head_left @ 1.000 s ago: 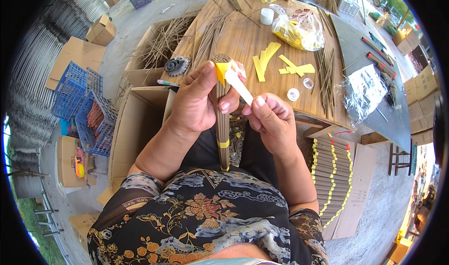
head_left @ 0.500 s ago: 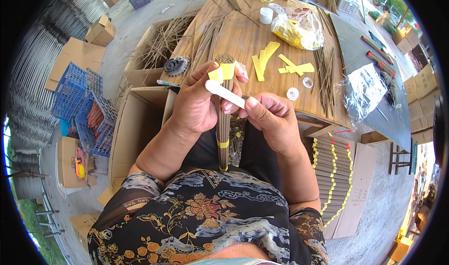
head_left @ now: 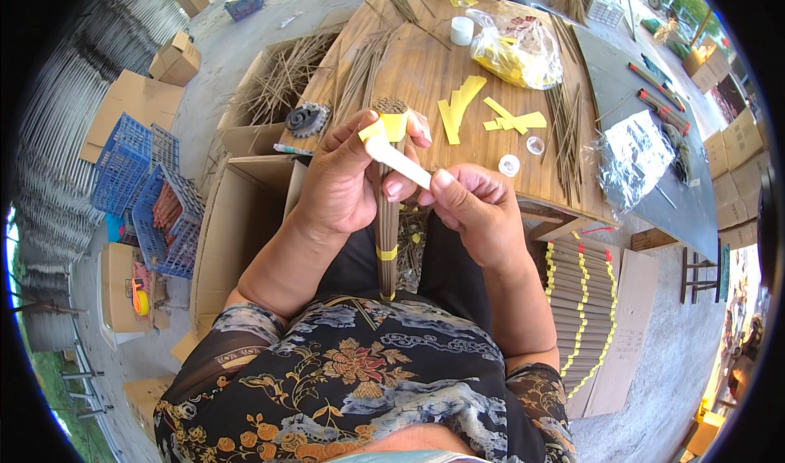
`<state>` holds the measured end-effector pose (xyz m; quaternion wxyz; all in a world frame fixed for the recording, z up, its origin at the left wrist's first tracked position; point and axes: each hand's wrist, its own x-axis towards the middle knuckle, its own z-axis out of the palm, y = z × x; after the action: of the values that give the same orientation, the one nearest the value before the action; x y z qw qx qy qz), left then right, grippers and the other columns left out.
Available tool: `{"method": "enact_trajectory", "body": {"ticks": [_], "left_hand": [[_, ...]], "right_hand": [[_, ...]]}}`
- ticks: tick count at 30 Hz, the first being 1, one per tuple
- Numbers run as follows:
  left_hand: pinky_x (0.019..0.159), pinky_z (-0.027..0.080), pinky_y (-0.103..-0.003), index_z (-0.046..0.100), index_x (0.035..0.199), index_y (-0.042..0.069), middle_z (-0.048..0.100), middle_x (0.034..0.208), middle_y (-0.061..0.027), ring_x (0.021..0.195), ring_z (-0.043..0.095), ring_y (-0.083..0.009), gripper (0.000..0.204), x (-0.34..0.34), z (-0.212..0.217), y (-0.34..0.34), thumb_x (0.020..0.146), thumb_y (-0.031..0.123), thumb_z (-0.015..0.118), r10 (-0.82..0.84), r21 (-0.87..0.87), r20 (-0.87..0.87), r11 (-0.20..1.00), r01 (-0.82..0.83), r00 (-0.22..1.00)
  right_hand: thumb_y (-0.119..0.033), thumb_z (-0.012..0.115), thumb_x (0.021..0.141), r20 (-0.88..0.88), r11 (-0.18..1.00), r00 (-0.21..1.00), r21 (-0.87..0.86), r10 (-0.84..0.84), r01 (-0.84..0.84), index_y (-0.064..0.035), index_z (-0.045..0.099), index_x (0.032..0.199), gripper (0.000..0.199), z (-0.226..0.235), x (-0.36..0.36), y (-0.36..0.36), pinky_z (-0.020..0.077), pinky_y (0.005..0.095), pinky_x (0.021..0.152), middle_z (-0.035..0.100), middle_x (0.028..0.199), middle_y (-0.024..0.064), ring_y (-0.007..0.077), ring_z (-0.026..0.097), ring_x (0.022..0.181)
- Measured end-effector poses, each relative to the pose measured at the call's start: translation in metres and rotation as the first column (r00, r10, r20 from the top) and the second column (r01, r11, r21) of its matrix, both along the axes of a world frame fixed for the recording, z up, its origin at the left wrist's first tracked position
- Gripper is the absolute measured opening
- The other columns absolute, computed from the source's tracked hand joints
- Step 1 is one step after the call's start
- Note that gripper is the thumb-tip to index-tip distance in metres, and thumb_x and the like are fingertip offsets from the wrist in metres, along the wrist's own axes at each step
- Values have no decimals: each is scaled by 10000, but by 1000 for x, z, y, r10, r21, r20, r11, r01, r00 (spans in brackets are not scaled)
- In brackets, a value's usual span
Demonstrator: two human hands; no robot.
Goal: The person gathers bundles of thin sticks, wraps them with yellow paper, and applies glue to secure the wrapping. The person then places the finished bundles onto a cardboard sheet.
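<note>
In the head view, the bundle of brown sticks [head_left: 388, 228] runs lengthwise from the left hand [head_left: 342, 177], fingers wrapped round its yellow-banded [head_left: 395, 125] top, toward the lap, while the farther right hand [head_left: 481, 211] pinches a pale flat spatula [head_left: 398, 163] slanting up-left to the band.

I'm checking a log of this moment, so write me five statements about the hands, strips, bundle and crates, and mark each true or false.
1. The left hand holds the stick bundle. True.
2. The right hand pinches a red strip. False: the held strip shows a pale, whitish face.
3. Yellow strips lie on the wooden table. True.
4. The blue crates stand at the person's right. False: they are at the left.
5. A yellow band circles the bundle's lower part. True.
</note>
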<state>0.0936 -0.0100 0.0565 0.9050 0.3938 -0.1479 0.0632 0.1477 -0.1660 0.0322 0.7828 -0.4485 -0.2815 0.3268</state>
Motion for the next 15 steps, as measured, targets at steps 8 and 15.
{"method": "enact_trajectory", "body": {"ticks": [8,15], "left_hand": [[420,320,-205,478,972,-20,438,940,-117,461,377,-83,462,3,5,4,880,431,439,29,146,-13,989,-27,999],[494,362,-222,518,1038,-50,546,828,-126,537,441,-114,395,3,5,1,920,311,411,-25,-5,25,1000,26,999]], "right_hand": [[-133,587,841,13,976,985,142,-169,166,-3,628,883,142,1,-2,-13,355,158,544,578,712,-20,21,456,610],[-56,610,813,54,960,968,155,-245,234,11,603,944,147,1,-6,5,412,168,633,596,818,7,37,516,726]]}}
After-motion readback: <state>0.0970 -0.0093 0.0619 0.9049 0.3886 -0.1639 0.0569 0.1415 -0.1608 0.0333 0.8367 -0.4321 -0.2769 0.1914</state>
